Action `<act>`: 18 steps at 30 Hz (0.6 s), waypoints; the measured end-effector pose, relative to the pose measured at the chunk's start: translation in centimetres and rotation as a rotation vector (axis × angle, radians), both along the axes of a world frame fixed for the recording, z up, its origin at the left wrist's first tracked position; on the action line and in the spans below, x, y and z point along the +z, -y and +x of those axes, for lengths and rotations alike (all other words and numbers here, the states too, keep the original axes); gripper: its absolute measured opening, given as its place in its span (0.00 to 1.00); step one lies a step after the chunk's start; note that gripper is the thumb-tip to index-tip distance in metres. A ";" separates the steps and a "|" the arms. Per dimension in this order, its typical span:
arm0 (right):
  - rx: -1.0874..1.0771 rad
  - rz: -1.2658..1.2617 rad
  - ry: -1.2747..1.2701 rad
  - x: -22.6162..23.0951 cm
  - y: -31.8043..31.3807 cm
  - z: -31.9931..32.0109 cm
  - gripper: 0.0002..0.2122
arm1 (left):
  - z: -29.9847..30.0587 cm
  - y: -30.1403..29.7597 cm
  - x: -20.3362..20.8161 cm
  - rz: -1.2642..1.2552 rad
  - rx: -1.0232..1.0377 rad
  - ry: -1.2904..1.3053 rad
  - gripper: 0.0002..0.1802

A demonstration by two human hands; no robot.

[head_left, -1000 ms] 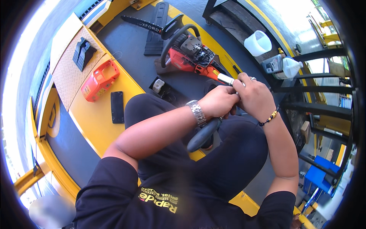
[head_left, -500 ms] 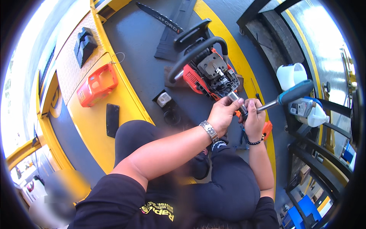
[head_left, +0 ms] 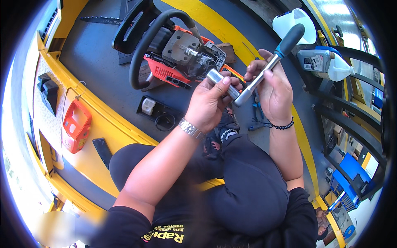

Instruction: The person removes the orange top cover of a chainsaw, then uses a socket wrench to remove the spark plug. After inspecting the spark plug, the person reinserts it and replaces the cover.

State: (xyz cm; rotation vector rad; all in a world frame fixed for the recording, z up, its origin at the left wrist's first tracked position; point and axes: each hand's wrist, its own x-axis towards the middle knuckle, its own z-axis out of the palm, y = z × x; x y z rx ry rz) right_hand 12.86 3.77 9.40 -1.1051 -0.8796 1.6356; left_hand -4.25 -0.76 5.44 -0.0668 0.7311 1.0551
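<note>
My left hand [head_left: 206, 103] is closed around a long chrome socket [head_left: 216, 77], which is joined to a ratchet wrench [head_left: 271, 62] with a grey and teal handle. My right hand [head_left: 276, 94] has its fingers apart beside the ratchet's shaft; the shaft crosses in front of its palm. Just beyond the socket, a red-orange chainsaw [head_left: 169, 72] with its top cover off shows a grey cylinder cover and a spark plug [head_left: 191, 52]. Its black front handle [head_left: 134, 62] curves over the body, and the toothed bar points to the far left.
On the yellow lift platform to the left lie an orange cover [head_left: 77, 124], a phone [head_left: 101, 151] and a black block [head_left: 49, 93]. Blue-handled pliers [head_left: 258, 109] are on the floor. A white bucket [head_left: 295, 27] and jugs [head_left: 316, 61] stand by the black rack at right.
The view has shifted, and the chainsaw now appears farther left. My hands have drawn the socket and ratchet away from the engine. My right hand's fingers have spread from their grip on the ratchet.
</note>
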 end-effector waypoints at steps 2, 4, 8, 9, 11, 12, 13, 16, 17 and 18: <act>0.220 0.081 -0.034 -0.3 0.3 0.9 0.40 | -0.4 -0.4 0.8 -0.062 -0.005 -0.046 0.17; 0.250 0.150 0.047 -0.1 1.4 0.4 0.42 | -0.8 -0.7 1.0 -0.075 -0.005 -0.054 0.12; 0.302 0.216 0.033 -1.3 1.8 0.4 0.43 | -1.4 -0.9 1.3 -0.174 -0.038 0.104 0.13; 0.309 0.227 0.013 -1.5 1.8 0.5 0.43 | -1.5 -1.0 1.5 -0.203 -0.061 0.134 0.13; 0.320 0.204 -0.015 -1.7 1.7 0.5 0.42 | -2.1 -1.2 1.7 -0.256 -0.099 0.187 0.13; 0.337 0.200 -0.022 -1.8 1.6 0.8 0.41 | -2.3 -1.1 1.0 -0.273 -0.130 0.266 0.13; 0.353 0.197 -0.029 -1.7 1.4 0.6 0.41 | -2.4 -1.2 1.6 -0.271 -0.135 0.259 0.13; 0.328 0.236 0.016 -0.4 1.5 -0.1 0.34 | -2.4 -1.3 1.4 -0.257 -0.169 0.276 0.16; 0.309 0.227 0.051 -0.1 1.7 -0.3 0.32 | -2.5 -1.4 1.7 -0.273 -0.171 0.265 0.15; 0.285 0.223 0.055 0.0 1.8 -0.6 0.31 | -2.7 -1.5 2.2 -0.289 -0.172 0.255 0.15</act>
